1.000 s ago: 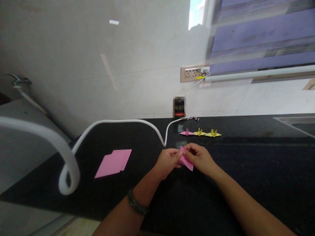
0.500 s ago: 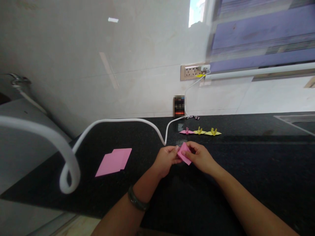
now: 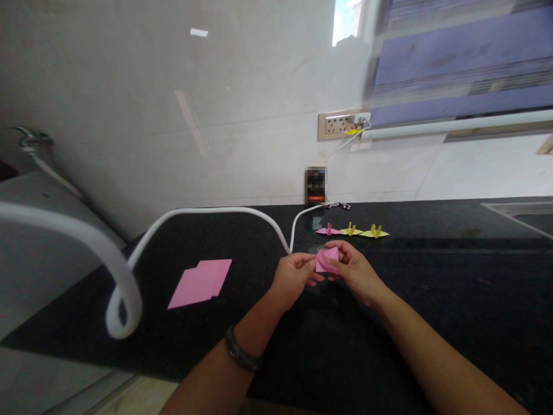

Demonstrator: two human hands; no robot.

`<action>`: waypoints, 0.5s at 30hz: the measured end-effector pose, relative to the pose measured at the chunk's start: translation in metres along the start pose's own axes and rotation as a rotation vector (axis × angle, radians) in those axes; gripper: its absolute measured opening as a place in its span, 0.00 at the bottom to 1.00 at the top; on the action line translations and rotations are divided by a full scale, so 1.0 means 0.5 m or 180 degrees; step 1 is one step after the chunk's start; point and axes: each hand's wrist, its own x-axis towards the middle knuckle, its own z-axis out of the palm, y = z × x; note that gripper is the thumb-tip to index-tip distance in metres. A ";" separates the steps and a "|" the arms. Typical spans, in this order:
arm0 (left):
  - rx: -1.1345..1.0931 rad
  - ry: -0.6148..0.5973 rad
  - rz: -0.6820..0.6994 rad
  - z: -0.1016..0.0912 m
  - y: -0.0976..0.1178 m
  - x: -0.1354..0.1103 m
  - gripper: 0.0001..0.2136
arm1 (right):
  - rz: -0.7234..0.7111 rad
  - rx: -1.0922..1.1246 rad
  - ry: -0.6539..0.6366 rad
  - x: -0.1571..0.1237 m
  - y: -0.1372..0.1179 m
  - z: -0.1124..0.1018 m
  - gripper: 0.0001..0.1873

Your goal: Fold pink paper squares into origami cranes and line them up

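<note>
A small folded piece of pink origami paper [image 3: 327, 260] is held up over the dark counter between both hands. My left hand [image 3: 296, 275] pinches its left corner between thumb and fingers. On the opposite side, my right hand [image 3: 351, 268] grips it, thumb on the near face and fingers behind. Just beyond the hands stand a pink paper crane [image 3: 329, 231] and two yellow ones, a middle yellow crane [image 3: 350, 230] and a right-hand yellow crane [image 3: 375, 232], in a row.
Flat pink paper sheets [image 3: 201, 282] lie overlapping on the black counter [image 3: 328, 357] at left. A thick white cable [image 3: 216, 211] loops across the left side. A phone-like device with a blurred screen [image 3: 315, 185] leans on the wall below a socket panel [image 3: 339, 124].
The folded pink paper has been turned between my hands, so its point no longer faces up and a squarer outline shows. My right hand has shifted its grip slightly.
</note>
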 end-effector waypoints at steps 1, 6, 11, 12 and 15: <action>0.0053 0.0015 -0.0009 0.002 0.000 0.000 0.12 | -0.0114 -0.0114 0.0028 0.001 0.001 0.000 0.23; -0.0047 0.0020 -0.0135 0.009 0.003 -0.002 0.08 | -0.0893 -0.1375 0.0131 0.003 0.003 -0.006 0.11; -0.0125 -0.0024 -0.0135 0.008 0.000 0.001 0.07 | -0.1588 -0.2040 0.0251 0.001 -0.006 -0.010 0.06; -0.0076 0.0001 -0.0122 0.007 -0.002 0.002 0.07 | -0.1674 -0.2084 0.0250 0.000 -0.008 -0.010 0.08; 0.0145 0.0037 -0.0047 0.006 -0.008 0.004 0.06 | -0.1799 -0.2156 0.0169 -0.005 -0.013 -0.008 0.13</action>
